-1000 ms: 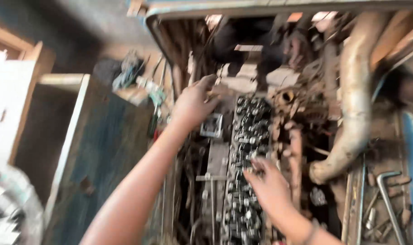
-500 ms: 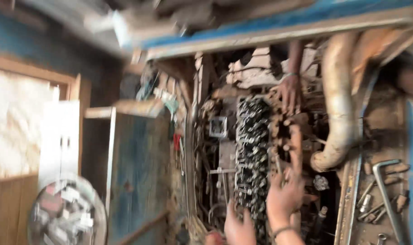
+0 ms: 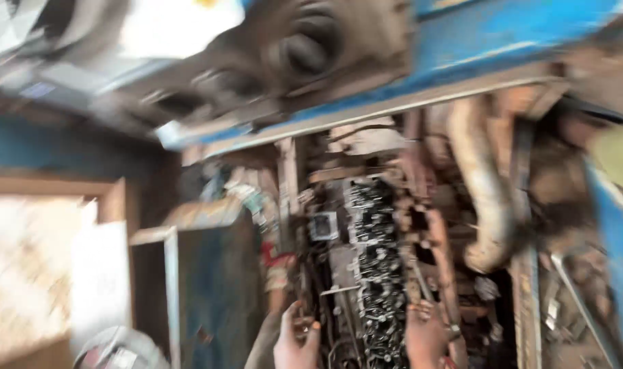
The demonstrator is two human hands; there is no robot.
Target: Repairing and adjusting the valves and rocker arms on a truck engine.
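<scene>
1. Greasy dark metal fills the middle: an exposed engine valve train (image 3: 376, 266) runs away from us in a long strip, rocker arms and springs in a row, inside an open engine bay under a raised blue hood (image 3: 462, 41).
2. Our left hand (image 3: 296, 338) sits at the bottom edge, just left of the valve train, fingers curled loosely around the wiring and small parts there. The frame is blurred, so we cannot tell whether it actually grips anything or only rests on them.
3. Our right hand (image 3: 426, 335) lies on the near right edge of the valve train, fingers spread and mostly flat, palm down, touching the metal. We see nothing held in it.
4. Beside the engine on the right, a rusty curved exhaust pipe (image 3: 486, 198) bends down; further right, loose tools (image 3: 564, 301) lie on a ledge, well apart from both hands.
5. Left of the engine stands a dark blue panel (image 3: 212, 287) with a pale frame; a small square grey part (image 3: 323, 225) sits just beside the far end of the rocker row.
6. Doing this well, in our judgement: keep the head still so the view settles, brace the flat hand on solid casting and not on the springs, keep fingers clear of sharp rocker edges, and feel along the row one station at a time.
</scene>
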